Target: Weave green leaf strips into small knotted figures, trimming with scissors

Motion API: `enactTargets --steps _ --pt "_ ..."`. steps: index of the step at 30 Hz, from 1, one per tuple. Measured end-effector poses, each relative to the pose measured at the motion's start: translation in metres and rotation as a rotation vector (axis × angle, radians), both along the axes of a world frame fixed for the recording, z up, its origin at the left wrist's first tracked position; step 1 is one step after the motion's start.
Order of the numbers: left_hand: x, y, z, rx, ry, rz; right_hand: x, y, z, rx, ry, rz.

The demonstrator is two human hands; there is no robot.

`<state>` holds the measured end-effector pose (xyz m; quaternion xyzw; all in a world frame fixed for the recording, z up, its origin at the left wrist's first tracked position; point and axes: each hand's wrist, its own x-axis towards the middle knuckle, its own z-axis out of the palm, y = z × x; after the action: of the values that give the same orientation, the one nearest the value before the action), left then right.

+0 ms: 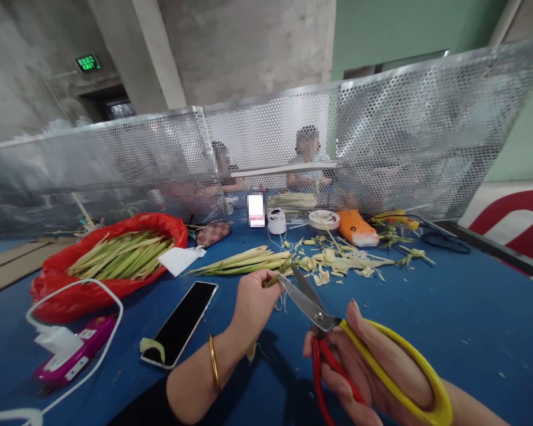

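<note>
My right hand (364, 367) grips a pair of scissors (333, 331) with one yellow and one red handle; the steel blades are parted and point up-left. My left hand (255, 302) is closed in a pinch on a small green leaf piece (273, 280) held right at the blade tips. A gold bangle sits on my left wrist. Just beyond the hands lie a bundle of long pale green leaf strips (240, 261) and a scatter of cut leaf scraps (337, 263) on the blue table (448, 307).
A red bag (66, 290) of green strips sits at the left. A black phone (180, 322), a pink power bank (75, 355) with white cable, a checkered pouch (213, 232), a thread spool (276, 221) and an orange tool (357, 228) lie around. Two people sit behind the perforated metal screen (426, 136).
</note>
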<state>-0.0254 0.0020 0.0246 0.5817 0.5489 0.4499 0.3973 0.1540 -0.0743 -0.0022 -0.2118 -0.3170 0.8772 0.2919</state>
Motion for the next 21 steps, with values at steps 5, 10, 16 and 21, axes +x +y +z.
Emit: enactTargets --steps 5,10,16,21 --pt "-0.0015 0.0013 0.0005 -0.031 -0.080 -0.027 0.0023 -0.0009 0.0017 0.030 -0.019 0.022" --pt "-0.0016 0.0035 -0.0013 -0.024 -0.070 -0.021 0.0030 -0.0008 -0.0004 0.031 -0.041 0.036" --pt "-0.0023 0.0049 -0.0042 0.020 -0.030 -0.024 0.0009 0.0007 -0.0029 0.035 -0.056 0.012" --pt "0.0025 -0.0026 -0.0003 0.008 0.013 -0.009 -0.0010 0.0004 -0.0012 0.038 -0.047 -0.021"
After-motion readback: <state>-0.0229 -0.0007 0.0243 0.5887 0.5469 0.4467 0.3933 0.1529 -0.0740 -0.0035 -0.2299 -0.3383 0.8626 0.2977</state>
